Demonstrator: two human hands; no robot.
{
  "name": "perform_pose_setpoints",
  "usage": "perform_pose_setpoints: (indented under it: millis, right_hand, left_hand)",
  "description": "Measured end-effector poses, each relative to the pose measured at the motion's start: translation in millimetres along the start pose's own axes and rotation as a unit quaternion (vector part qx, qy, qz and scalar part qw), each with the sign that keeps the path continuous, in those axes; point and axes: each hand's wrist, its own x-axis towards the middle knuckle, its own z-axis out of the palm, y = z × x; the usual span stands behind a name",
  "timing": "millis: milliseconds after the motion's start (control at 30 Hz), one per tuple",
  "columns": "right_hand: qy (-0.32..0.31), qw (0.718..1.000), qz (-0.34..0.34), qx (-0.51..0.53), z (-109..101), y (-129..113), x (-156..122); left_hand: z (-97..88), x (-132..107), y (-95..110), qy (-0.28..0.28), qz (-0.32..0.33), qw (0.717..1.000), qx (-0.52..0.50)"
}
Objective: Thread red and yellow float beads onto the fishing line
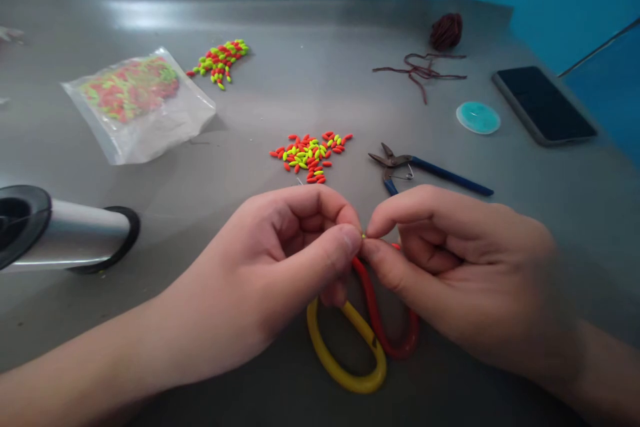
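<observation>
Pinching a tiny lime bead (363, 235) tip to tip, the left hand (270, 260) and right hand (465, 267) work above a yellow loop (320, 347) and a red loop (375, 307), with loose beads (310, 157) remaining.

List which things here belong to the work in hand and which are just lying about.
In use: left hand and right hand, pinching a small lime bead; red tube; yellow tube; nearest bead pile.

Lying about: blue-handled pliers; line spool; bead bag; farther bead pile; dark red cord; phone; pale blue disc.
</observation>
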Motion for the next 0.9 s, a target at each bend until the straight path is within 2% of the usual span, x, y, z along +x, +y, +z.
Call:
perform_pose_setpoints:
  millis: [133, 300, 467, 567, 667, 767, 900]
  right_hand:
    - [0.017, 1.0, 0.011, -0.02, 0.3, -2.9, 4.0]
    - [-0.026, 0.996, 0.072, 0.056, -0.9, -6.2, 6.8]
    - [-0.047, 0.979, 0.141, 0.136, -3.9, -9.4, 9.6]
    - [-0.052, 0.972, 0.16, 0.166, -5.0, -10.5, 10.9]
    - [-0.049, 0.971, 0.163, 0.166, -5.0, -10.7, 11.3]
    - [-0.051, 0.971, 0.163, 0.166, -4.0, -11.0, 11.5]
    - [-0.045, 0.973, 0.163, 0.158, -2.5, -10.2, 11.3]
  left_hand:
    - [1.3, 1.3, 1.0, 0.005, -0.002, 1.0, 0.004]
    - [2.4, 1.3, 0.4, 0.019, -0.002, 1.0, 0.019]
    - [0.3, 0.2, -2.1, 0.025, 0.018, 0.999, 0.031]
    - [0.8, 0.4, -3.4, 0.04, 0.038, 0.997, 0.052]
    - [4.0, -0.2, -6.2, 0.085, 0.086, 0.988, 0.096]
    - [7.4, -2.6, -11.2, 0.144, 0.175, 0.963, 0.146]
    - [8.7, -6.6, -17.8, 0.162, 0.245, 0.938, 0.185]
